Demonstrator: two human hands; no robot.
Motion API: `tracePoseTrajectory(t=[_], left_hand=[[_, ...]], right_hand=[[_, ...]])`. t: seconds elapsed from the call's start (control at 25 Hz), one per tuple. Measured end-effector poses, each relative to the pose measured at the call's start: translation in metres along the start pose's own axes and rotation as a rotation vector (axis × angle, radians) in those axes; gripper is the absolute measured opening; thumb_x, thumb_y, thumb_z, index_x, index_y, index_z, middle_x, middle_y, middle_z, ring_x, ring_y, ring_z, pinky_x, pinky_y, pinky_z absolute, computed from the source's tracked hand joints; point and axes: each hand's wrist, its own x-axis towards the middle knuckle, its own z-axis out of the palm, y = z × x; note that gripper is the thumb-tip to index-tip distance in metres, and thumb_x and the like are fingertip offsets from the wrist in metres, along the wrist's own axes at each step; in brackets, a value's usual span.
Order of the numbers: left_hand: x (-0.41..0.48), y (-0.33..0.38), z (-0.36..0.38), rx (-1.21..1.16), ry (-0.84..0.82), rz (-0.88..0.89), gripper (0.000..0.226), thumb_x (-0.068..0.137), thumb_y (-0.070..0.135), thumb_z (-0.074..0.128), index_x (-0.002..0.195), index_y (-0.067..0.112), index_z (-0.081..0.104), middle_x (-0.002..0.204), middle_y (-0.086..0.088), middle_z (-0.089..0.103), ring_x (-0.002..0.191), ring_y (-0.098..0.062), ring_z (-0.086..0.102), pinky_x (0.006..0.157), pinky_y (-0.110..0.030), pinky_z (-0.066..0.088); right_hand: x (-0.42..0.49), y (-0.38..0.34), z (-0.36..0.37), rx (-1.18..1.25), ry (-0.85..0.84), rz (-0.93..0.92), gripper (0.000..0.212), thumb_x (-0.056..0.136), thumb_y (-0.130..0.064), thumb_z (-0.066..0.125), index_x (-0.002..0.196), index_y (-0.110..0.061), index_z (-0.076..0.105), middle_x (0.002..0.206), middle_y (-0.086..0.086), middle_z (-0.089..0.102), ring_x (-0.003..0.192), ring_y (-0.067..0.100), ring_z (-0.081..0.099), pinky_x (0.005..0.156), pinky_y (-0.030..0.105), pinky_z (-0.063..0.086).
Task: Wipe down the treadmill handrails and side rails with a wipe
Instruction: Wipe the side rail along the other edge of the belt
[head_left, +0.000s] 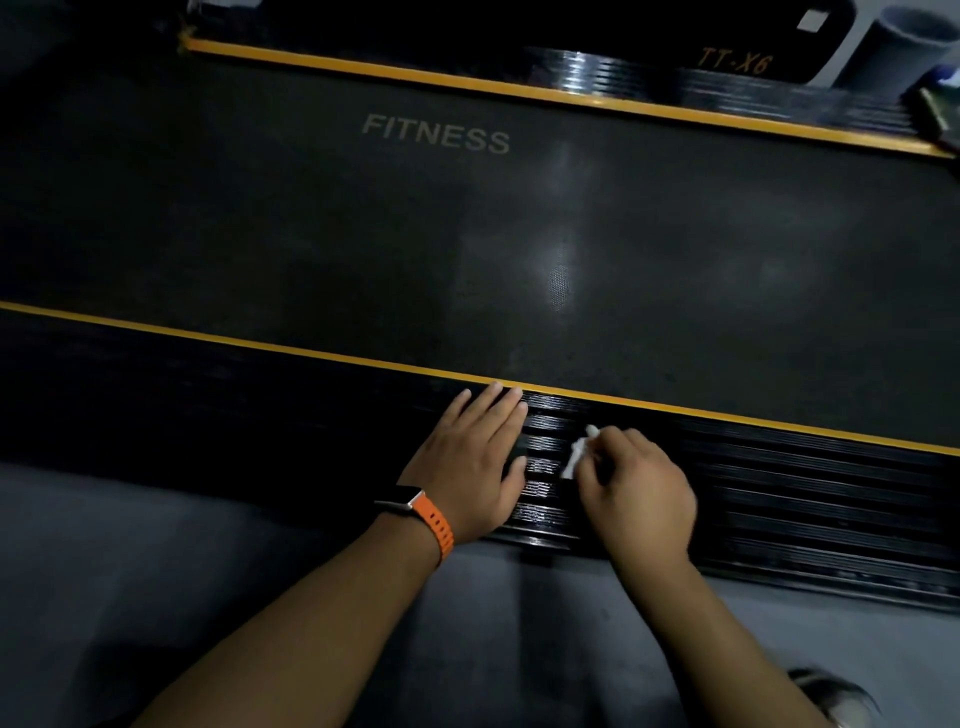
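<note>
My right hand pinches the wipe on the near side rail, lower centre; left hand rests flat, fingers spread. Rail axis runs left-right; I judge right hand leads.

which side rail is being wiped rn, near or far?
The near side rail, the ribbed one closest to the camera: both hands rest on it, right hand gripping the wipe. The far side rail is untouched.

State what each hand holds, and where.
Right hand pinches a crumpled white wipe at its near end; left hand lies flat on the ribbed side rail, holding nothing.
</note>
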Motion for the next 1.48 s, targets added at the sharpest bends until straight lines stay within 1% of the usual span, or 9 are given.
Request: tracePoseTrajectory(t=[0.08,0.28,0.44,0.64,0.8,1.0,1.16,1.36,1.48], left_hand=[[0.0,0.0,0.001,0.006,0.003,0.004,0.066,0.094,0.042,0.039,0.15,0.007,0.049,0.16,-0.01,0.043,0.152,-0.026,0.033,0.125,-0.048,0.025],[0.0,0.0,0.001,0.012,-0.018,-0.001,0.066,0.096,0.042,0.037,0.151,0.008,0.048,0.161,-0.009,0.042,0.153,-0.024,0.031,0.126,-0.047,0.023],[0.0,0.001,0.0,0.009,-0.015,-0.009,0.066,0.095,0.042,0.039,0.15,0.008,0.049,0.16,-0.009,0.043,0.153,-0.024,0.031,0.125,-0.048,0.025],[0.0,0.001,-0.002,-0.009,-0.043,-0.02,0.067,0.096,0.043,0.034,0.152,0.009,0.046,0.162,-0.009,0.04,0.154,-0.023,0.028,0.126,-0.047,0.023],[0.0,0.001,-0.003,-0.024,-0.033,-0.019,0.067,0.095,0.042,0.036,0.151,0.008,0.048,0.161,-0.008,0.042,0.153,-0.024,0.03,0.125,-0.049,0.025],[0.0,-0.002,-0.001,-0.056,-0.037,-0.005,0.064,0.096,0.037,0.033,0.15,0.008,0.048,0.161,-0.009,0.042,0.153,-0.025,0.031,0.126,-0.048,0.024],[-0.001,-0.005,-0.001,-0.081,-0.057,-0.019,0.06,0.099,0.033,0.034,0.154,0.01,0.043,0.164,-0.005,0.036,0.156,-0.021,0.023,0.128,-0.045,0.017],[0.0,-0.009,-0.007,-0.133,-0.093,0.009,0.063,0.099,0.038,0.03,0.153,0.01,0.045,0.164,-0.006,0.036,0.155,-0.023,0.024,0.128,-0.042,0.016],[-0.009,-0.03,-0.017,-0.089,-0.094,0.006,0.062,0.098,0.042,0.041,0.15,0.009,0.048,0.162,-0.008,0.04,0.153,-0.024,0.03,0.127,-0.044,0.021]], right_hand=[[-0.001,0.001,-0.001,0.01,0.03,0.057,0.014,0.083,-0.023,0.073,0.075,-0.019,0.061,0.072,0.002,0.058,0.066,0.032,0.06,0.052,0.033,0.041],[-0.002,-0.033,0.014,0.049,-0.068,-0.123,0.006,0.087,-0.028,0.065,0.085,-0.024,0.067,0.075,-0.002,0.061,0.069,0.027,0.061,0.056,0.034,0.044],[-0.005,0.003,0.001,0.027,0.03,0.049,0.01,0.085,-0.024,0.071,0.079,-0.02,0.064,0.073,0.002,0.059,0.069,0.032,0.061,0.054,0.036,0.046],[-0.005,-0.029,0.012,0.032,-0.049,-0.11,0.005,0.088,-0.029,0.067,0.087,-0.025,0.069,0.076,-0.002,0.062,0.071,0.027,0.061,0.058,0.035,0.045],[-0.017,0.015,-0.008,-0.019,0.072,0.033,0.014,0.089,-0.028,0.062,0.08,-0.019,0.065,0.073,0.003,0.059,0.069,0.033,0.059,0.055,0.036,0.044],[-0.02,-0.035,0.011,0.023,-0.045,-0.144,0.008,0.09,-0.028,0.066,0.084,-0.023,0.066,0.075,-0.002,0.06,0.069,0.027,0.058,0.056,0.036,0.044],[-0.026,0.003,-0.007,-0.01,0.062,0.025,0.011,0.088,-0.027,0.064,0.081,-0.019,0.064,0.074,0.002,0.058,0.069,0.032,0.059,0.054,0.036,0.043],[-0.029,-0.039,0.009,0.006,-0.045,-0.135,0.005,0.089,-0.028,0.066,0.087,-0.023,0.066,0.076,-0.001,0.059,0.069,0.028,0.058,0.055,0.035,0.044],[-0.035,0.004,-0.01,-0.028,-0.002,0.002,0.01,0.083,-0.024,0.072,0.083,-0.02,0.062,0.075,0.003,0.057,0.07,0.033,0.059,0.054,0.036,0.043]])
